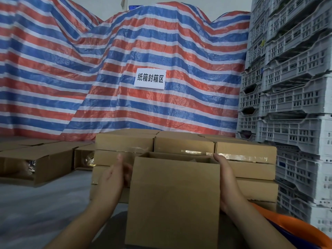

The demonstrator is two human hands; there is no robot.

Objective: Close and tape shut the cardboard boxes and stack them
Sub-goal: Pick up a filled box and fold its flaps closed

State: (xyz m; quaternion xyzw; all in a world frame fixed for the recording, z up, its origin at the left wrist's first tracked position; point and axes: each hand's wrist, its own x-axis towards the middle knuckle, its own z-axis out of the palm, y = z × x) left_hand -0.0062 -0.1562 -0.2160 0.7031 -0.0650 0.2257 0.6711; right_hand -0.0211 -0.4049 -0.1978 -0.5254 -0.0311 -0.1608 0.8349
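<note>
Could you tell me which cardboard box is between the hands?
The open-topped brown cardboard box in front, untaped, unlike the taped stacked boxes behind it.

Lighting, as I saw it on my feed: even, soft and moderately bright, no single source discernible. Shadows: faint, under the low boxes at left. Glare: small glints on tape strips across the stacked boxes. Distortion: wide-angle bowing of the crates at the right edge. Sharpness: slightly soft overall; left hand mildly blurred.
</note>
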